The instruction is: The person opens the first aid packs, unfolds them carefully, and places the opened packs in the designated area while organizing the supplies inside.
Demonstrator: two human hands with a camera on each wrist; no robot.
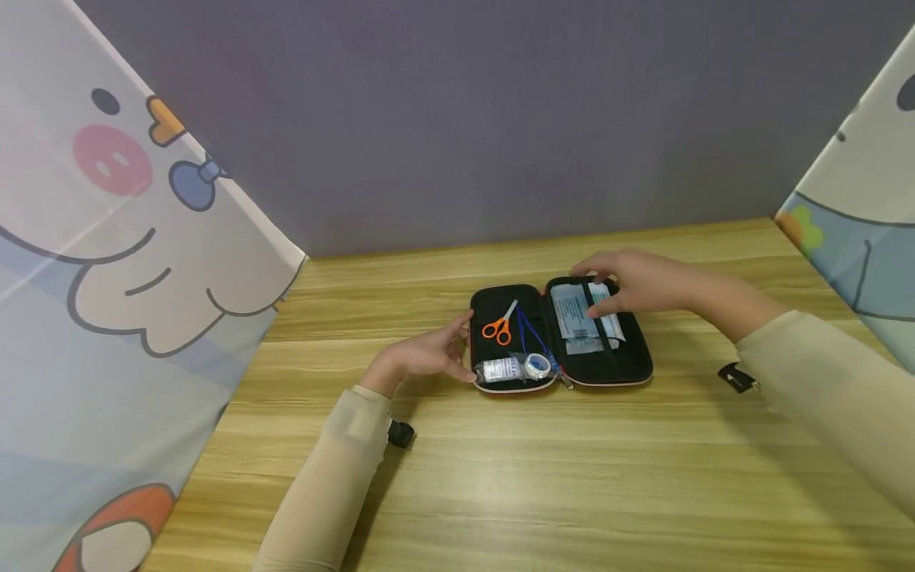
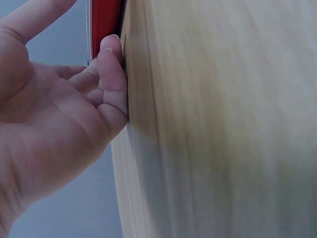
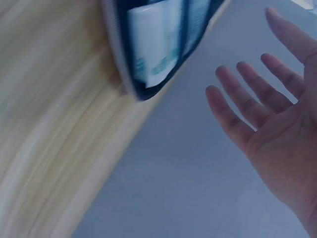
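An unzipped first-aid case (image 1: 629, 361), black inside and red outside, lies spread on the wooden table. My left hand (image 1: 425, 353) holds its left edge, thumb at the near corner; in the left wrist view, curled fingers (image 2: 113, 74) reach the red side (image 2: 105, 25). Orange-handled scissors (image 1: 503, 326), a thin blue tool (image 1: 530, 330), a wrapped bandage roll (image 1: 499, 369) and a tape roll (image 1: 538, 366) lie in the left half. Flat packets (image 1: 569, 312) sit under a strap in the right half. Above them hovers my right hand (image 1: 639, 282), fingers spread and holding nothing.
A grey panel (image 1: 500, 127) rises behind the table (image 1: 543, 477). Cartoon-printed cloth (image 1: 214, 294) stands along the left side, with more printed cloth (image 1: 872, 175) at the right. Small black pieces show by the left wrist (image 1: 401, 434) and right wrist (image 1: 738, 377).
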